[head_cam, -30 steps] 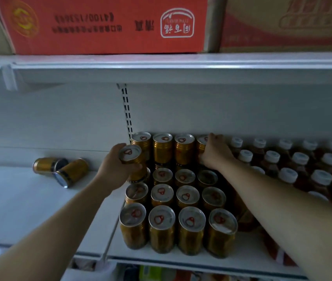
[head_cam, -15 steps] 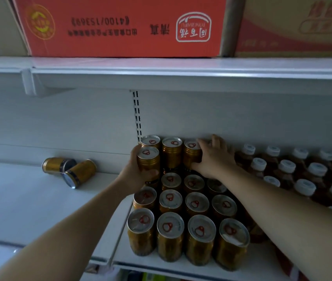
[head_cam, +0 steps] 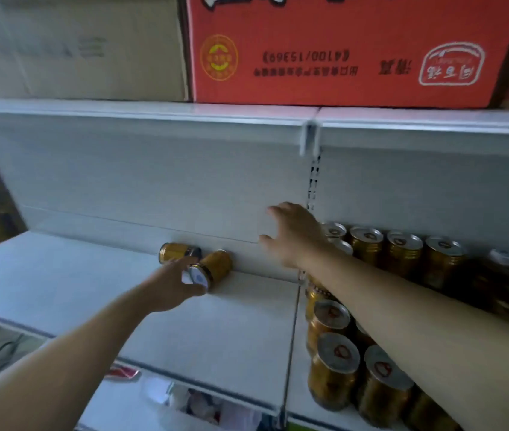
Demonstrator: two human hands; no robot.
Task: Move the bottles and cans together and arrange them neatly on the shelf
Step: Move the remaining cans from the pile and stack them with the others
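Left hand: the left hand (head_cam: 172, 284) is reached out to the lid end of the nearer of the lying cans (head_cam: 217, 265), fingers spread apart around it; whether contact is made cannot be told.
Right hand: the right hand (head_cam: 296, 234) is held in the air with fingers spread and nothing gripped, above the far left corner of the upright cans (head_cam: 366, 244).
Lying cans: two gold cans are counted, on their sides, touching each other, against the back panel (head_cam: 153, 181).
Upright cans: at least eight tops are counted, packed in rows on the right board; others are hidden by the right forearm.
Bottles: two white caps are plainly seen at the far right (head_cam: 501, 256); further ones cannot be counted.
Edges: the shelf (head_cam: 60, 275) is bounded by a near front lip and divided by a seam (head_cam: 293, 306) just left of the upright block.
Open room: white board is seen between the lying cans and the seam, and out to the near lip.
Overhead: the upper shelf (head_cam: 153, 119) is loaded with one red carton (head_cam: 340, 51) and one brown carton (head_cam: 76, 48).
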